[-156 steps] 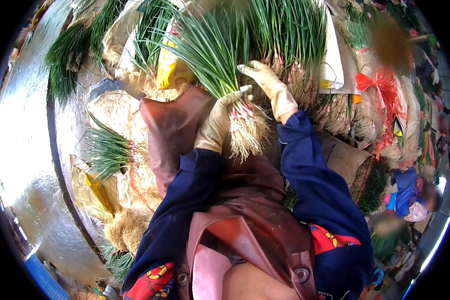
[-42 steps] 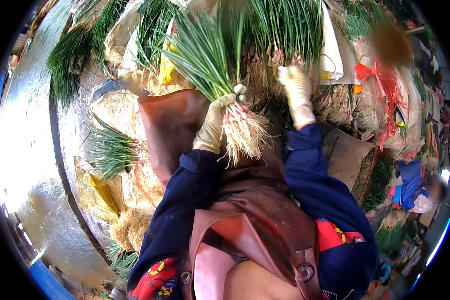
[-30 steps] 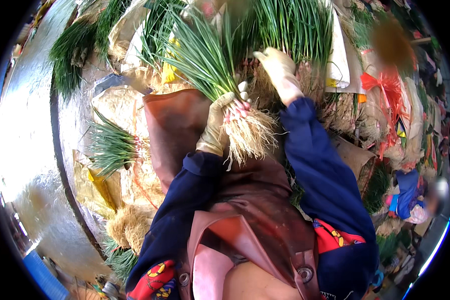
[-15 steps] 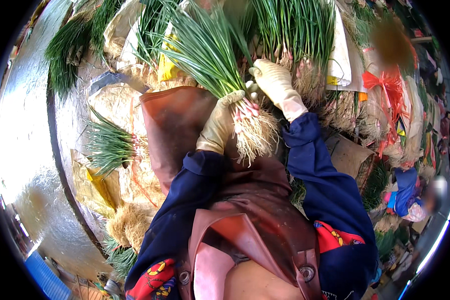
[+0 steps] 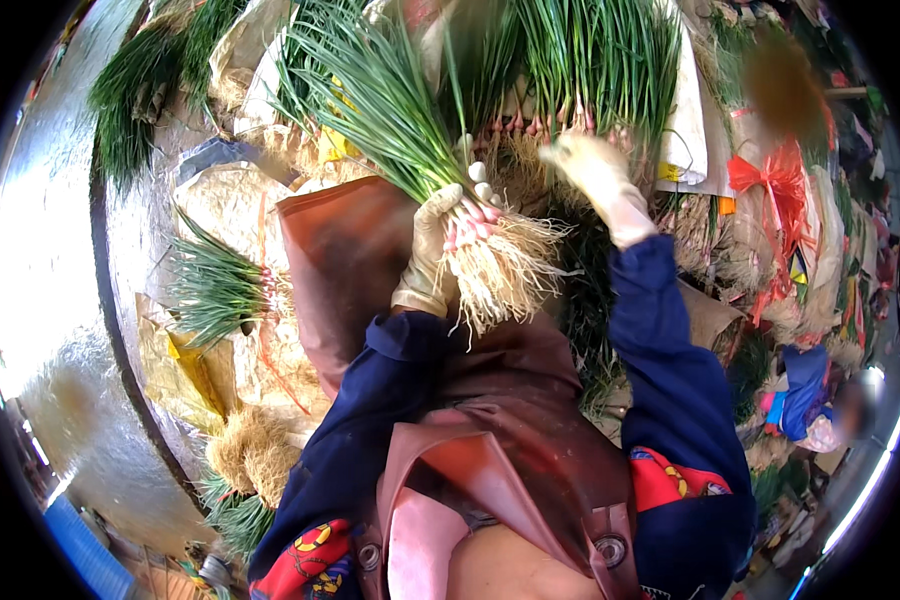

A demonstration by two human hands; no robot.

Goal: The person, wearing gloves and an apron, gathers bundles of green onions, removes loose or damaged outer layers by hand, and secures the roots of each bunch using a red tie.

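Observation:
In a cream glove, my left hand point(image 5: 432, 245) is closed round a bunch of spring onions point(image 5: 475, 222) just above their pink bulbs. Long green leaves fan out to the upper left, and pale stringy roots hang below the hand. My right hand point(image 5: 598, 172), gloved alike, is apart from the bunch, over the roots of a large heap of spring onions point(image 5: 600, 60) at the far side. Motion smears its fingers, so whether they grip a stalk is unclear.
A smaller spring onion bundle point(image 5: 220, 290) lies on tan sacking at left, near a yellow bag point(image 5: 195, 375). Red plastic ties point(image 5: 775, 185) hang at right. A brown apron point(image 5: 345, 245) covers my lap. Another person point(image 5: 805, 390) is at the far right.
My right hand has moved away from the held bunch, rightward to the heap's root ends. My left hand still grips the bunch, which has shifted slightly left.

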